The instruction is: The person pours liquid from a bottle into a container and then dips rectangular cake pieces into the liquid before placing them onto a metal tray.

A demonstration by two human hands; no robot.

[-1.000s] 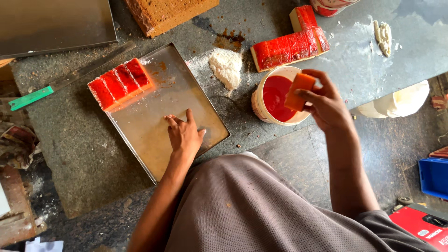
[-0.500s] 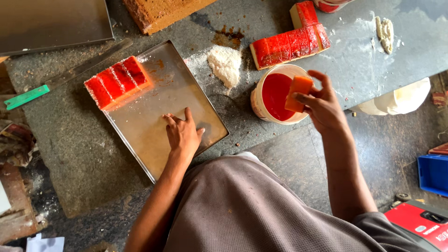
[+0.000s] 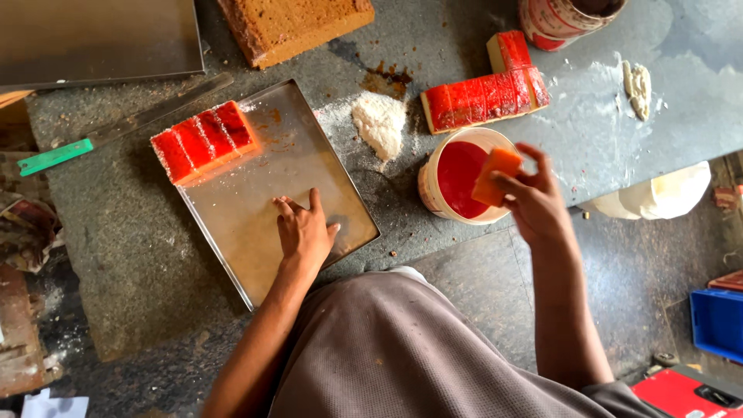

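Cake piece (image 3: 495,175), orange, sits pinched in your right hand (image 3: 534,203) over the tub of red syrup (image 3: 458,178), long axis tilted up toward its far rim. Your left hand (image 3: 304,231) lies flat, fingers spread, on the steel tray (image 3: 255,224).

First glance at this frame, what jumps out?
The right hand holds an orange cake piece over a tub of red syrup at centre. Red-coated cake pieces sit on the steel tray under the flat left hand; another red row lies behind the tub.
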